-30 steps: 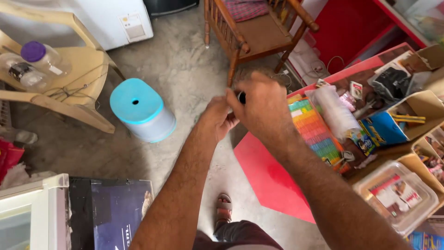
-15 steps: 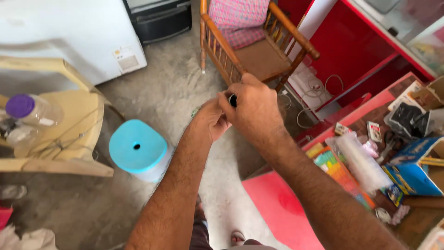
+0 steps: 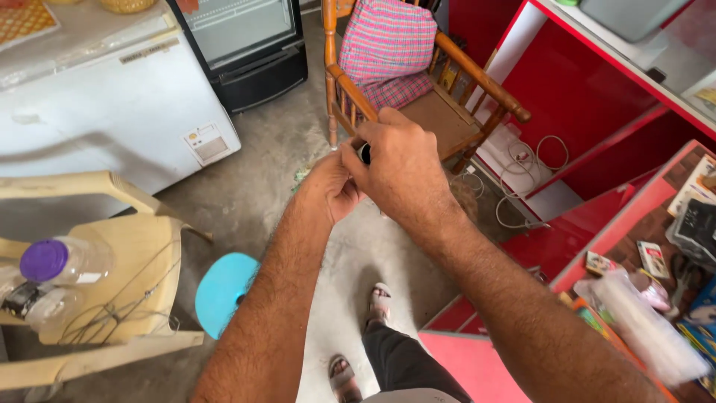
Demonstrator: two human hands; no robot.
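A wooden armchair (image 3: pixel 440 112) with a plaid cushion (image 3: pixel 388 45) stands near a blue stool (image 3: pixel 224 291).

Ahead: wooden chair (image 3: pixel 418 97) is blocking.
Left: plastic chair (image 3: pixel 112 254) is standing close.
Below: concrete floor (image 3: pixel 253 179) is lying open.

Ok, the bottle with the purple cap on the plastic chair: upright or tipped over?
Tipped over. The bottle lies on its side on the seat of the plastic chair, its purple cap facing the camera, next to another clear bottle lying there.
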